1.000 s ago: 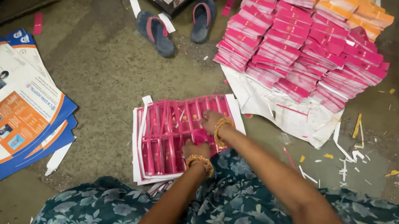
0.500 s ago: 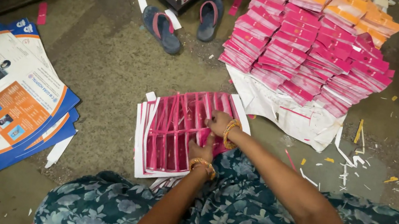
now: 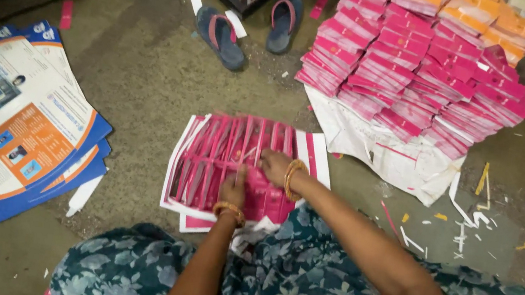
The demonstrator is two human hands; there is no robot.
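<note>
Overhead, head view: left hand point(image 3: 233, 191) and right hand point(image 3: 274, 165) both rest flat, fingers unclenched, on the fanned pink printed sheets point(image 3: 219, 162) on the floor point(image 3: 141, 82), apparently pressing rather than gripping, pink stacks point(image 3: 416, 73) beyond.

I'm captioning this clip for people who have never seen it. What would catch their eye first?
Most striking are the stacked pink and orange booklets piled at the upper right of the floor. At centre, the left hand and right hand press on fanned pink sheets. Blue-edged printed posters lie at the left, and a pair of blue sandals at the top.
</note>
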